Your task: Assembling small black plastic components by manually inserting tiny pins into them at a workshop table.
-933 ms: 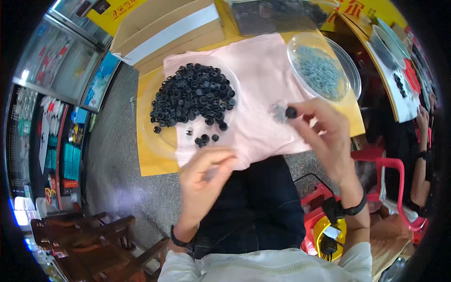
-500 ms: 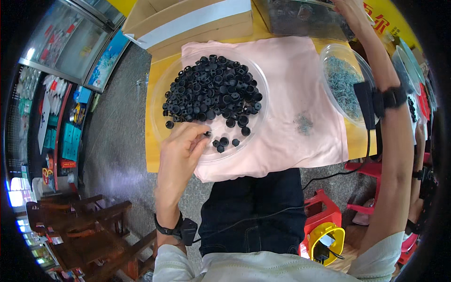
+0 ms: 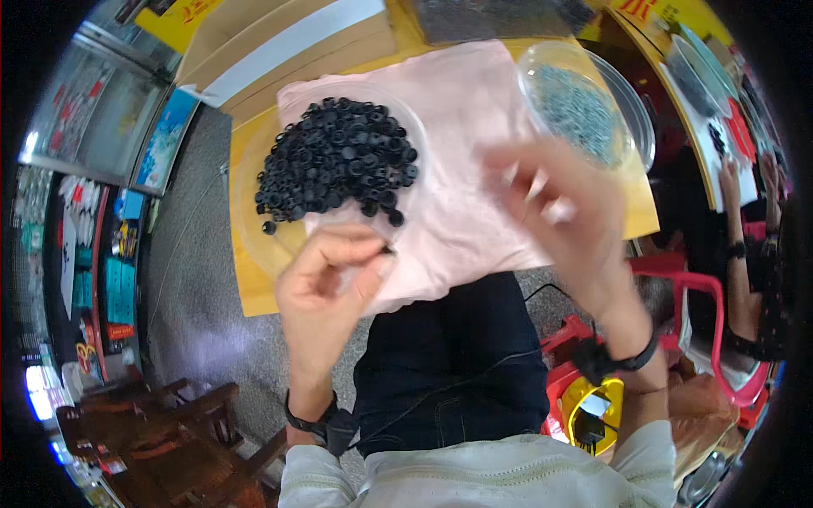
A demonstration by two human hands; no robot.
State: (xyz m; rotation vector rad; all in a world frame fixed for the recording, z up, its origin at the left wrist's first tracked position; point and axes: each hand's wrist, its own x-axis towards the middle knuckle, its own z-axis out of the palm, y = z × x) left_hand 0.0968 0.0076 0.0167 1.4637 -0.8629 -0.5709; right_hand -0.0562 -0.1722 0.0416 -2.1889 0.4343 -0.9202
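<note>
Between thumb and forefinger, my left hand (image 3: pixel 326 284) pinches a small black plastic cap (image 3: pixel 387 250) at the front edge of a clear round tray (image 3: pixel 254 241). A heap of similar round black caps (image 3: pixel 334 157) fills the tray's far part, with a few lying singly near its edge. My right hand (image 3: pixel 563 207) is in the air above the right side of a pink cloth (image 3: pixel 461 110), its fingers smeared by motion. Whether it holds anything cannot be made out. Beyond it, a clear bowl (image 3: pixel 527 72) contains a mass of small silvery metal pieces, seemingly screws.
An open cardboard box (image 3: pixel 296 59) stands at the back left, a dark plastic bin (image 3: pixel 500 19) at the back. A red stool with a yellow container (image 3: pixel 584 406) is by my right leg. Another person's arm (image 3: pixel 735 229) reaches to a table at right. Wooden chairs (image 3: pixel 161 432) stand lower left.
My right hand has come back from the far right corner to above the cloth, nearer me. My left hand still pinches the cap, slightly nearer me. The view has shifted and tilted.
</note>
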